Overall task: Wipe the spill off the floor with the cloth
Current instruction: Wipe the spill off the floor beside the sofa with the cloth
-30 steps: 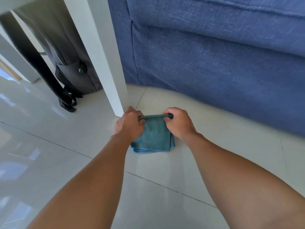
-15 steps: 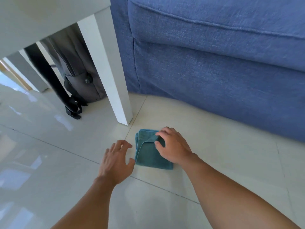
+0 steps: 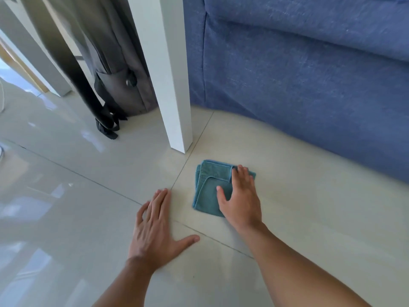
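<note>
A folded teal cloth (image 3: 210, 185) lies flat on the pale tiled floor (image 3: 298, 207), just in front of a white table leg. My right hand (image 3: 240, 196) rests palm down on the cloth's right half, fingers spread and pressing it to the floor. My left hand (image 3: 155, 229) is flat on the bare tile to the left of the cloth, fingers apart, holding nothing. I cannot make out a spill on the glossy tile.
The white table leg (image 3: 170, 85) stands just behind the cloth. A blue sofa (image 3: 309, 85) fills the right and back. A grey backpack (image 3: 119, 85) with black straps leans behind the leg. Open tile stretches to the left and front.
Both hands held the cloth a second ago. The left hand let go and came down flat on the tile; the right hand laid the folded cloth down and now presses on it.
</note>
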Motion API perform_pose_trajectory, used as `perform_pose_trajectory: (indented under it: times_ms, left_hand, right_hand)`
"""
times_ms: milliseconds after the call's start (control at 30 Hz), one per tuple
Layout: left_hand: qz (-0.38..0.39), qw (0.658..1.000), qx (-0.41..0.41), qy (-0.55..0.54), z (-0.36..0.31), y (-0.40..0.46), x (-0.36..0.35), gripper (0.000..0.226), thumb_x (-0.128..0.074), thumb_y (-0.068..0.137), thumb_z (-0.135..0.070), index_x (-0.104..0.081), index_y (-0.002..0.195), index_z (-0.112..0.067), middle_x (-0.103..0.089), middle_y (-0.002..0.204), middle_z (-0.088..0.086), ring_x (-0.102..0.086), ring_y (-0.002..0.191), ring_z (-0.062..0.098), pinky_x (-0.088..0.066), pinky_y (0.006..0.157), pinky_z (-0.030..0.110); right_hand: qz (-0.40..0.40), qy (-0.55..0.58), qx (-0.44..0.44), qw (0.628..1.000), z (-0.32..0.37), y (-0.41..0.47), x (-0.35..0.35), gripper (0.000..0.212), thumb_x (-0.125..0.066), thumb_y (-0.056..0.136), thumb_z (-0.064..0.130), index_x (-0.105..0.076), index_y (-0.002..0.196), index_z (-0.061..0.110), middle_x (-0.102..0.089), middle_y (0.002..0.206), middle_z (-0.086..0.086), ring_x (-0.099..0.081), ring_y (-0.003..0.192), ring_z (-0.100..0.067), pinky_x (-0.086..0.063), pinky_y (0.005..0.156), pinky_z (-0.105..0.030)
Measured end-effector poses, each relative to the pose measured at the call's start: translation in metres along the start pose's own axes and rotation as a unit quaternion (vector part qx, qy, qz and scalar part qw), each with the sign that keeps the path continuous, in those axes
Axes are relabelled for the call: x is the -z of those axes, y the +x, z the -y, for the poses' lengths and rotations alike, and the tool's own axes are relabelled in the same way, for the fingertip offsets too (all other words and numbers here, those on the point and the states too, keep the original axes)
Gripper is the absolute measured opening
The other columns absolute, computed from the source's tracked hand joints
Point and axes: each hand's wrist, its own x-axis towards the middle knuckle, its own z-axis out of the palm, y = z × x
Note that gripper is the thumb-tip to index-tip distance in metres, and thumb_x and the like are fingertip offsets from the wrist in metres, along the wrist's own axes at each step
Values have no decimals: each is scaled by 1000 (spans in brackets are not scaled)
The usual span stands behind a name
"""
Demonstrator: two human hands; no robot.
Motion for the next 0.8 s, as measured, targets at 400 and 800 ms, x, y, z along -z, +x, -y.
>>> perform_pose_trajectory:
  times_ms: [400,800]
  left_hand:
    - [11,1000,-1,0,-3,-1,4,130,-43,63,-98,-24,156,-9,-23,164,4,-13,153,16,-9,123,40]
    - [1,1000,0,6,-3,-1,4,127,-42,66,-98,-25,156,-10,-24,163,4,-13,153,16,-8,123,38]
  right_hand:
    - [95,21,139,985,31,28,3,65,-39,104,21,-12,163,23,0,172,-1,3,158,-24,1,128,-45]
    - [63,-81,221,970,22,17,-7,60,-26,99,32,-52,145,3,-47,156,-13,-35,150,-30,-19,125,-43]
